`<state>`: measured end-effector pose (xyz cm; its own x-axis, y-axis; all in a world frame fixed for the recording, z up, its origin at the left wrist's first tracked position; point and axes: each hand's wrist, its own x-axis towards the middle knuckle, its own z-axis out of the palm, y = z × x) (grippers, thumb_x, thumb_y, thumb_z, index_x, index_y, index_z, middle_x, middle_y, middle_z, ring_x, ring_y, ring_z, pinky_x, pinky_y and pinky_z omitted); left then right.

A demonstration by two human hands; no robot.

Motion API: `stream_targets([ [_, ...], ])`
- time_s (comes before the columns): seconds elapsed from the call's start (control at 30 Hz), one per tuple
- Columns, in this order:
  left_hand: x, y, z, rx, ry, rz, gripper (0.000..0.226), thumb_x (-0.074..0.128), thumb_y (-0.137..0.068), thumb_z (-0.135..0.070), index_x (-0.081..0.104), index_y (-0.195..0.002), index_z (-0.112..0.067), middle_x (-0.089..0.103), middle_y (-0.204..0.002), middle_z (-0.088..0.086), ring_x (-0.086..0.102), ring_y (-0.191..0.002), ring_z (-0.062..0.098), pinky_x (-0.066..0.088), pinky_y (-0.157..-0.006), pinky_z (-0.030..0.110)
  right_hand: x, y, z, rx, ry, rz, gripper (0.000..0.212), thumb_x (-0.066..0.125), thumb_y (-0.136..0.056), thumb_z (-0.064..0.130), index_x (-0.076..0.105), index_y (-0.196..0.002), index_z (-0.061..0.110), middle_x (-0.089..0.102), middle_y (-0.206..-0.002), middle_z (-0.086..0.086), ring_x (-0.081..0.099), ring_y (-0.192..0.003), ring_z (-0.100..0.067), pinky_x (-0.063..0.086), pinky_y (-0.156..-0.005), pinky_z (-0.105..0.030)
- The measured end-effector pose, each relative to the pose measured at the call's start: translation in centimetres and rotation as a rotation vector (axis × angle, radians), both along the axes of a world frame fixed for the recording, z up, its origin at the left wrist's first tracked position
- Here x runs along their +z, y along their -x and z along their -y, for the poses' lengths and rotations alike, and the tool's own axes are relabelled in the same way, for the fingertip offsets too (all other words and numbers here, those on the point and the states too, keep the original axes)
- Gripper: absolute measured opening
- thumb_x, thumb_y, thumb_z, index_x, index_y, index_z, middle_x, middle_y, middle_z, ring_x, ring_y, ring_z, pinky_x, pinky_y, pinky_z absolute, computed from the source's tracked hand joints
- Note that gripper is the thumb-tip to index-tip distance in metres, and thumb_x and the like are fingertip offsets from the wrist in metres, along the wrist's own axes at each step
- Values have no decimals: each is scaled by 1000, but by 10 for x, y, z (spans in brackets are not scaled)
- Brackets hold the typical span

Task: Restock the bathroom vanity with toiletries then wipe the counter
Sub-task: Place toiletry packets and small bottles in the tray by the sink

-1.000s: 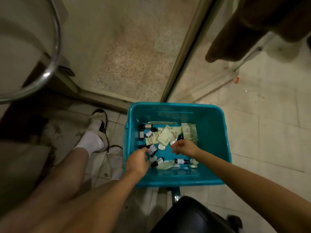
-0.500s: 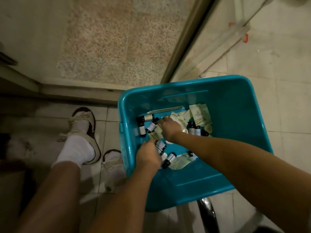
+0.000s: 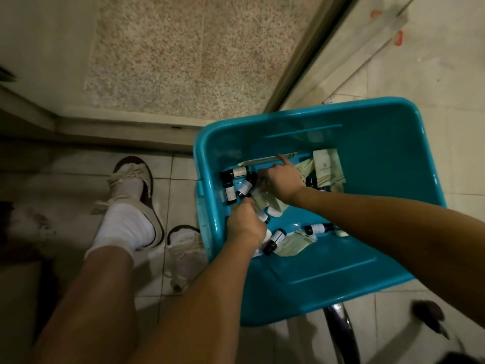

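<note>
Both hands are down inside the blue tub (image 3: 388, 164), which sits on the tiled floor (image 3: 420, 82). The left hand (image 3: 245, 224) is curled shut around something pale near the tub's left wall; what it grips cannot be made out, though a small bottle (image 3: 263, 216) pokes out just past its knuckles. The right hand (image 3: 282, 181) is also curled among cream sachets (image 3: 328, 166), forefinger pointing away (whether it holds one cannot be told). Beyond the left hand lie three dark bottles (image 3: 236, 172) with white labels; nearer the wrist lie two more (image 3: 274, 240). Left of the tub, a white sock in a sandal (image 3: 131, 203).
</note>
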<state>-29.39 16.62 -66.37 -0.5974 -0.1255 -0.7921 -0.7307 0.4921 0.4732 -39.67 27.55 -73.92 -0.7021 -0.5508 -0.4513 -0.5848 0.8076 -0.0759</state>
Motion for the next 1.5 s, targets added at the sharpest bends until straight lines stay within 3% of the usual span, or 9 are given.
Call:
stream_targets([
  [0.1, 3, 2, 1, 88, -56, -4, 45, 65, -83, -12, 50, -125, -12, 57, -123, 12, 57, -109, 33, 50, -91, 39, 20, 8, -3, -165, 194, 105, 13, 64, -86, 28, 72, -96, 24, 73, -95, -1, 66, -90, -23, 44, -68, -28],
  [0.4, 12, 11, 6, 388, -256, -59, 73, 66, -86, -14, 26, -148, -19, 33, -152, 2, 37, -136, 24, 34, -102, 28, 67, 12, 10, -444, 747, 452, 10, 76, -76, 22, 77, -86, 18, 72, -79, 13, 67, -75, 0, 52, -73, -18],
  [0.6, 14, 11, 5, 482, -306, -98, 31, 55, -93, -14, 54, -124, -12, 61, -122, 8, 59, -110, 27, 48, -91, 35, 80, 21, 19, -720, 921, 838, 13, 66, -84, 4, 69, -97, 5, 73, -71, 8, 69, -70, -1, 53, -63, -14],
  [0.7, 11, 13, 6, 526, -357, -61, 26, 49, -96, -10, 57, -120, -6, 66, -113, 16, 64, -97, 28, 53, -87, 41, 75, 23, 21, -791, 871, 904, 8, 64, -87, 13, 70, -93, 13, 75, -76, 5, 69, -73, -4, 56, -67, -19],
  [0.8, 9, 13, 7, 547, -426, -7, 28, 45, -98, -7, 52, -124, -1, 65, -109, 21, 63, -73, 22, 54, -64, 31, 53, 23, 19, -837, 775, 752, 18, 60, -91, 26, 70, -92, 11, 70, -80, -1, 63, -74, -12, 51, -70, -27],
  [0.97, 1, 11, 4, 561, -428, 67, 33, 35, -101, -7, 42, -132, -1, 60, -76, 12, 56, -58, 20, 50, -57, 29, 5, 6, 11, -554, 291, 447, 34, 44, -99, 33, 66, -104, 8, 66, -101, -9, 59, -94, -25, 40, -72, -30],
  [1.1, 1, 13, 4, 568, -405, 55, 37, 30, -100, -4, 36, -137, -2, 53, -76, 12, 52, -55, 21, 44, -34, 16, -19, -12, 7, -346, -27, 337, 30, 50, -93, 26, 59, -118, 13, 64, -116, -13, 60, -106, -31, 46, -78, -31],
  [1.37, 1, 13, 5, 530, -409, 52, 38, 32, -101, -6, 35, -139, -5, 57, -76, 10, 54, -57, 18, 47, -40, 17, -24, -40, -5, 171, -368, 133, 37, 54, -91, 16, 49, -128, 18, 57, -126, -4, 47, -119, -26, 35, -98, -35],
  [1.5, 2, 12, 7, 527, -432, 50, 37, 34, -101, -7, 38, -137, -5, 58, -71, 6, 55, -58, 17, 47, -48, 20, -24, -46, -13, 156, -413, 99, 22, 56, -90, 18, 58, -112, 14, 60, -115, -5, 53, -112, -25, 36, -98, -34],
])
